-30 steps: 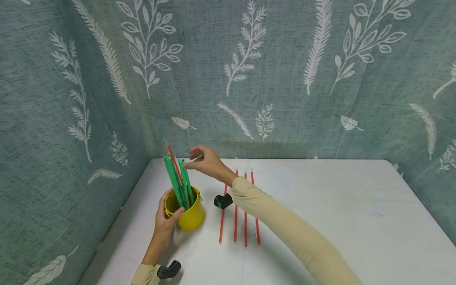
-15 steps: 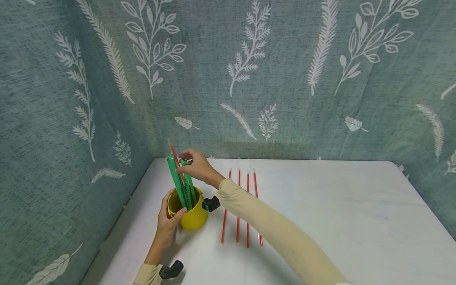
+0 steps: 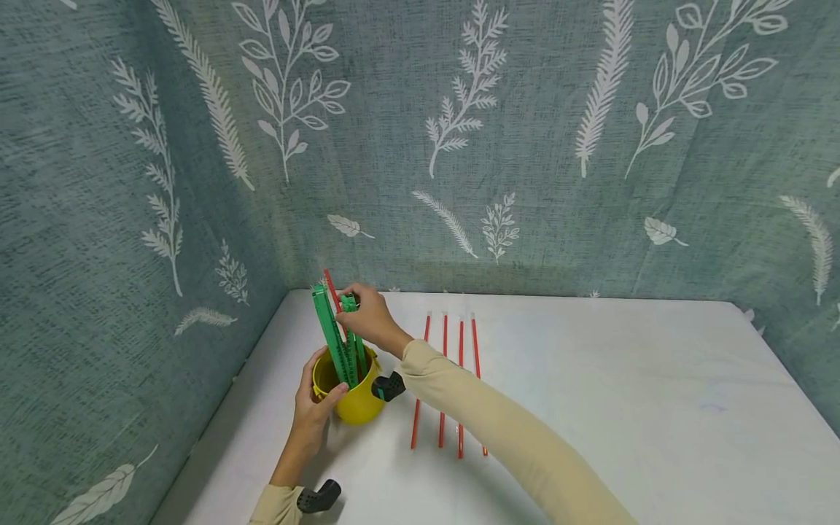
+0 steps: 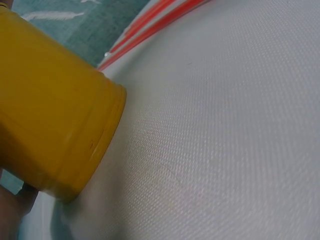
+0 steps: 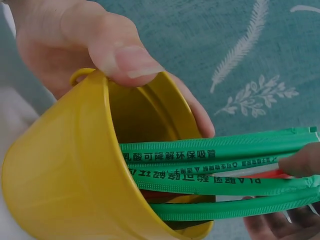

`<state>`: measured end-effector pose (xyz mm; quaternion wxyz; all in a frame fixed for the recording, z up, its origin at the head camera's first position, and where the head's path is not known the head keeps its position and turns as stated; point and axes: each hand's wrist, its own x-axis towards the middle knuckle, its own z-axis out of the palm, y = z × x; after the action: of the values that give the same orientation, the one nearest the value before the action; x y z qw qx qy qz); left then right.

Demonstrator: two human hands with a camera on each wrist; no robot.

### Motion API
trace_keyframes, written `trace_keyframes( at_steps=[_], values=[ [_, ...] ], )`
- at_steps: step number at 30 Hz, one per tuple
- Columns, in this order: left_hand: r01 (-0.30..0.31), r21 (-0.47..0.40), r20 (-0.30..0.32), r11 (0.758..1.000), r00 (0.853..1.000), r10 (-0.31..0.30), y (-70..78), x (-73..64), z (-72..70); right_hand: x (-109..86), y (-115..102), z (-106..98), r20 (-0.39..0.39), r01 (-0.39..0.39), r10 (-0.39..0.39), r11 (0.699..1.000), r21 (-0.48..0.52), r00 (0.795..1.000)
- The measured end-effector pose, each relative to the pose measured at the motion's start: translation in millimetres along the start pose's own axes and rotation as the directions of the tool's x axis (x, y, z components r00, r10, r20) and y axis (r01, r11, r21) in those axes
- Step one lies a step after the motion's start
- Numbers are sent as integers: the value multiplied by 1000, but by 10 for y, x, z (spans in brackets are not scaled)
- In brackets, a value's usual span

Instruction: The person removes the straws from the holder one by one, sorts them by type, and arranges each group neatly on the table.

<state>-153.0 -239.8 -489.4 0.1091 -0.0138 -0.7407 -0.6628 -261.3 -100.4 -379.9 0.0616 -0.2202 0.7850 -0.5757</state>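
A small yellow bucket (image 3: 359, 405) stands on the table, its mouth leaning toward the right hand in the right wrist view. My left hand (image 3: 311, 412) grips it by the rim, thumb in front and fingers round the far side. Several green paper-wrapped straws (image 5: 170, 152) with dark printing stick up out of the bucket. Among them a red straw (image 3: 332, 289) rises higher than the rest. My right hand (image 3: 371, 318) pinches this red straw between thumb and fingers, close beside the green tops; part of the grip is hidden.
Several red straws (image 3: 416, 424) in clear wrappers lie side by side on the white table (image 3: 623, 394), right of the bucket and partly under the right forearm. A patterned green curtain (image 3: 394, 240) closes off the back and left.
My right hand has come left and down to the straw tops and taken hold of the red straw, which now stands slightly more upright. My left hand stays on the bucket.
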Motion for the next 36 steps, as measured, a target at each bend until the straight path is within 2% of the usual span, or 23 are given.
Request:
trace_keyframes(
  at_steps=[12, 17, 21, 27, 36],
  values=[
    [8, -6, 2, 1000, 1000, -8, 24, -6, 18, -42, -73, -59, -63, 59, -53, 994, 95, 997],
    [19, -4, -7, 1000, 1000, -20, 17, -13, 15, -43, -161, -110, -93, 136, -121, 976, 169, 988],
    [29, -3, -9, 1000, 1000, -29, 15, -15, 10, -38, -244, -158, -117, 228, -210, 958, 174, 971],
    [27, -9, -2, 1000, 1000, -27, 12, -10, 13, -41, -398, -229, -144, 374, -353, 914, 159, 924],
    [28, -14, -9, 1000, 1000, -28, 18, -16, 13, -87, -581, -330, -195, 475, -443, 863, 171, 875]
  ],
)
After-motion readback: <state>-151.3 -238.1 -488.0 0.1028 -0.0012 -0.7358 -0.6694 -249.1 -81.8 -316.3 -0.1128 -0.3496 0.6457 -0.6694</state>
